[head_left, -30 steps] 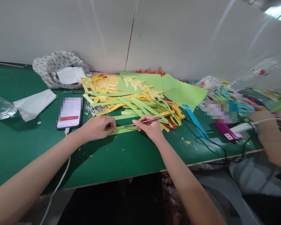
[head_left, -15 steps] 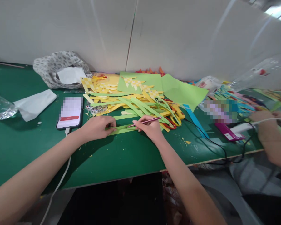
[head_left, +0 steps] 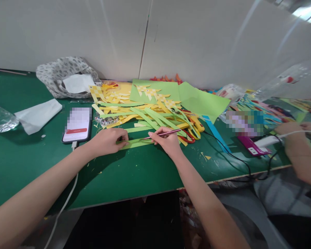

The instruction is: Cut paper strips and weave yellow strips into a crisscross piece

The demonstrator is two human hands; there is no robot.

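Note:
My left hand (head_left: pixel 110 141) is closed, its fingertips pinching the left end of a light green paper strip (head_left: pixel 137 143) that lies flat on the green table. In my right hand (head_left: pixel 166 139) is a slim metallic pink pen-like tool (head_left: pixel 172 132), its fine tip touching or just above the strip. Whether it is a pen or a craft knife I cannot tell. Just behind both hands is a heap of loose green strips (head_left: pixel 157 119) and yellow strips. Woven yellow-and-white paper fish shapes (head_left: pixel 150 92) lie on top toward the back.
A charging phone (head_left: pixel 77 124) lies left of my left hand. Yellow-handled scissors (head_left: pixel 197 123), green sheets (head_left: pixel 204 100) and a blue strip (head_left: pixel 219 136) are to the right, near a magenta power bank (head_left: pixel 254 147). A co-worker's hands (head_left: pixel 290 129) are at far right.
My right hand and the pink tool have shifted very slightly to the right along the strip. My left hand stays in place.

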